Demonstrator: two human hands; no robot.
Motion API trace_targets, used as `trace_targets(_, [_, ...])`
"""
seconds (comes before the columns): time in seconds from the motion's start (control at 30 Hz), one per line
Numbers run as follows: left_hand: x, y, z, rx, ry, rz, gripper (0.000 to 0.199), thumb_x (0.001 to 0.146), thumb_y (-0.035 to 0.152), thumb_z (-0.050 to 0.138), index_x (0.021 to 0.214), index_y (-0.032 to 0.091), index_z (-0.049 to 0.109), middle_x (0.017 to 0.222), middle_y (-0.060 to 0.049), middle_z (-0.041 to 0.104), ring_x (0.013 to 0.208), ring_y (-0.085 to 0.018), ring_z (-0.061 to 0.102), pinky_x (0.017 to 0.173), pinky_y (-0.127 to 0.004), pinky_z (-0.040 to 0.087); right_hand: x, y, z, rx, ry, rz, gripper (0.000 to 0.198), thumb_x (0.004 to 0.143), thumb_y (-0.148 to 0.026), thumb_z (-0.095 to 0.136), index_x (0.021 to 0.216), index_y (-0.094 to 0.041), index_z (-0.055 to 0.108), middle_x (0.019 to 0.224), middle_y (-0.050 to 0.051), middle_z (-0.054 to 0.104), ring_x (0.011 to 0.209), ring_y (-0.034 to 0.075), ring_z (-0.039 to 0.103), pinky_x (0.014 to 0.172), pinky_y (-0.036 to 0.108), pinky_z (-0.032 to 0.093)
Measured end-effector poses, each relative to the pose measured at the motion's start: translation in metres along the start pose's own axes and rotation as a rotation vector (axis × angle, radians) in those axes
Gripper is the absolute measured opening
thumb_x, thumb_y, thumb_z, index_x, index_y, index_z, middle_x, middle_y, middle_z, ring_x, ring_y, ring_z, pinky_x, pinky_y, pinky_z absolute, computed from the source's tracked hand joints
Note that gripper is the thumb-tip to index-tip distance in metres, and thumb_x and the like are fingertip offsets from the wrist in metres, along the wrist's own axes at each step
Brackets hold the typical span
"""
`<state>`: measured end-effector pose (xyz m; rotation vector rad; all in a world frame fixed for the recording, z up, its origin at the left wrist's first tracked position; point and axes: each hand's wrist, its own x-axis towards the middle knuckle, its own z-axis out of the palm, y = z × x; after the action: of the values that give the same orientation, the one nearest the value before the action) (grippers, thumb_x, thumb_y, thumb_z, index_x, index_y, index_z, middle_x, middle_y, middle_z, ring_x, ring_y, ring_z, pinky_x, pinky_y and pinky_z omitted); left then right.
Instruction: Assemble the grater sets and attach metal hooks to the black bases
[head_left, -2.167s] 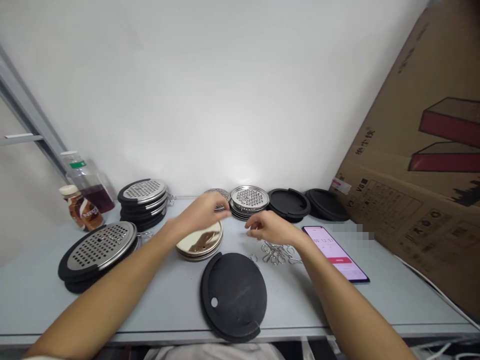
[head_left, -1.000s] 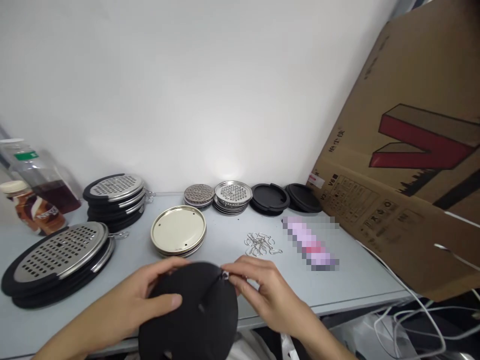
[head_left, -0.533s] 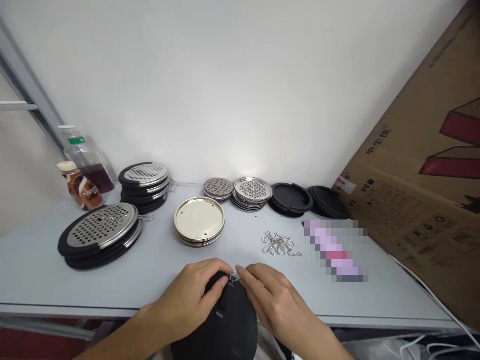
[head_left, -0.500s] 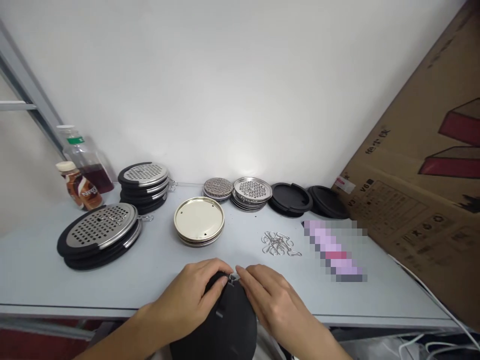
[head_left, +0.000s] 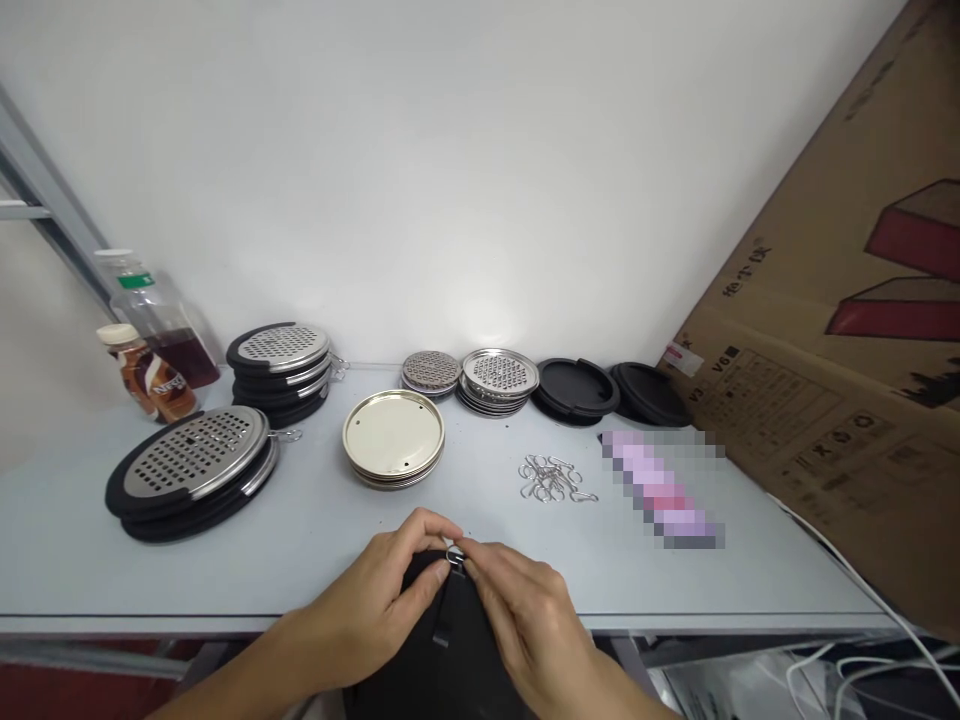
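A black round piece (head_left: pixel 420 665) stands at the table's front edge, partly hidden by my wrists and cut off by the bottom of the view. At its top edge sits a small silver wire hook (head_left: pixel 454 556). My left hand (head_left: pixel 397 590) pinches the piece's upper edge beside the hook, thumb in front and fingers behind. My right hand (head_left: pixel 525 605) presses its fingertips together on the hook from the right. A loose pile of wire hooks (head_left: pixel 553 479) lies beyond my right hand. Cream-gold round plates (head_left: pixel 394 432) are stacked beyond my left hand.
Black-rimmed round graters (head_left: pixel 191 455) are stacked at left, with another stack (head_left: pixel 281 345) behind. Metal grater discs (head_left: pixel 500 375) and black round rims (head_left: pixel 576 388) line the wall. Bottles (head_left: pixel 154 375) stand back left. A large cardboard box (head_left: pixel 810 400) leans at right; a blurred purple item (head_left: pixel 660 490) lies nearby.
The hook's wire loop shows more plainly between my fingertips. My hands have shifted slightly left in view, and the whole scene has moved a little with the camera.
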<state>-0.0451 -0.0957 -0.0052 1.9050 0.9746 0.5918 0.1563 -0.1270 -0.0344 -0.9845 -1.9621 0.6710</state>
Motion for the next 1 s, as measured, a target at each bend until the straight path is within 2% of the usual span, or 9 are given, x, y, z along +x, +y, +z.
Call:
trace_targets(0.1, [0.000, -0.003, 0.003, -0.009, 0.040, -0.026, 0.020, 0.096, 0.025, 0.048, 0.116, 0.025, 0.054, 0.110, -0.003, 0.067, 0.106, -0.019, 0.061, 0.092, -0.030, 0.046, 0.010, -0.009, -0.016, 0.120, -0.099, 0.210, 0.028, 0.100, -0.026, 0.046, 0.116, -0.024, 0.069, 0.084, 0.002, 0.070, 0.071, 0.015, 0.064, 0.069, 0.024, 0.052])
trace_targets(0.23, [0.003, -0.006, 0.004, -0.119, 0.078, -0.150, 0.015, 0.092, 0.027, 0.054, 0.105, 0.022, 0.058, 0.090, -0.001, 0.069, 0.083, -0.018, 0.062, 0.075, -0.029, 0.047, 0.010, -0.003, -0.019, 0.231, -0.041, 0.382, 0.030, 0.095, -0.038, 0.056, 0.083, -0.018, 0.075, 0.067, 0.001, 0.066, 0.062, 0.014, 0.058, 0.057, 0.022, 0.045])
trace_targets(0.37, [0.002, -0.005, 0.002, -0.245, 0.048, -0.202, 0.009, 0.089, 0.026, 0.057, 0.093, 0.019, 0.059, 0.084, -0.001, 0.068, 0.082, -0.018, 0.060, 0.075, -0.028, 0.045, 0.003, 0.004, 0.004, 0.387, 0.104, 0.413, 0.031, 0.093, -0.041, 0.059, 0.080, -0.018, 0.076, 0.075, 0.002, 0.070, 0.071, 0.017, 0.062, 0.064, 0.023, 0.047])
trace_targets(0.5, [0.001, -0.002, 0.006, -0.275, -0.001, -0.223, 0.013, 0.086, 0.022, 0.058, 0.099, 0.020, 0.057, 0.081, 0.002, 0.067, 0.077, -0.016, 0.057, 0.071, -0.026, 0.042, 0.003, -0.001, 0.020, 0.506, 0.134, 0.390, 0.024, 0.092, -0.038, 0.061, 0.087, -0.021, 0.078, 0.080, 0.003, 0.073, 0.076, 0.018, 0.066, 0.068, 0.025, 0.051])
trace_targets(0.6, [0.001, 0.000, 0.010, -0.243, 0.011, -0.250, 0.015, 0.086, 0.024, 0.058, 0.100, 0.020, 0.056, 0.076, 0.003, 0.065, 0.070, -0.015, 0.055, 0.063, -0.023, 0.040, 0.009, -0.003, 0.013, 0.534, 0.185, 0.328, 0.019, 0.090, -0.036, 0.065, 0.090, -0.023, 0.079, 0.091, 0.005, 0.075, 0.087, 0.021, 0.069, 0.080, 0.028, 0.053])
trace_targets(0.67, [-0.002, 0.001, 0.008, -0.144, 0.028, -0.252, 0.014, 0.090, 0.032, 0.056, 0.093, 0.020, 0.059, 0.071, 0.003, 0.062, 0.066, -0.015, 0.054, 0.059, -0.023, 0.040, 0.014, 0.003, 0.000, 0.505, 0.325, 0.320, 0.018, 0.088, -0.037, 0.068, 0.087, -0.023, 0.079, 0.092, 0.006, 0.075, 0.091, 0.021, 0.068, 0.085, 0.029, 0.052])
trace_targets(0.77, [-0.011, 0.009, -0.007, 0.030, 0.046, -0.172, 0.026, 0.092, 0.039, 0.053, 0.078, 0.020, 0.065, 0.070, 0.001, 0.062, 0.069, -0.016, 0.057, 0.061, -0.023, 0.043, 0.022, 0.025, -0.024, 0.587, 0.557, 0.405, 0.021, 0.084, -0.041, 0.072, 0.089, -0.020, 0.075, 0.085, 0.006, 0.074, 0.078, 0.018, 0.069, 0.081, 0.031, 0.054])
trace_targets(0.87, [-0.014, 0.028, -0.031, 0.117, 0.099, -0.047, 0.025, 0.094, 0.035, 0.053, 0.086, 0.022, 0.071, 0.072, 0.001, 0.066, 0.068, -0.017, 0.060, 0.059, -0.022, 0.047, 0.028, 0.050, -0.041, 0.806, 0.607, 0.547, 0.029, 0.078, -0.041, 0.076, 0.093, -0.017, 0.071, 0.080, 0.005, 0.072, 0.060, 0.014, 0.065, 0.062, 0.026, 0.053])
trace_targets(1.0, [0.019, 0.059, -0.047, 0.308, 0.222, 0.392, 0.019, 0.094, 0.024, 0.057, 0.107, 0.026, 0.072, 0.094, -0.002, 0.071, 0.085, -0.017, 0.064, 0.076, -0.024, 0.052, 0.030, 0.062, -0.050, 0.918, 0.627, 0.582, 0.029, 0.071, -0.030, 0.079, 0.093, -0.014, 0.070, 0.068, 0.002, 0.067, 0.053, 0.012, 0.061, 0.050, 0.022, 0.050])
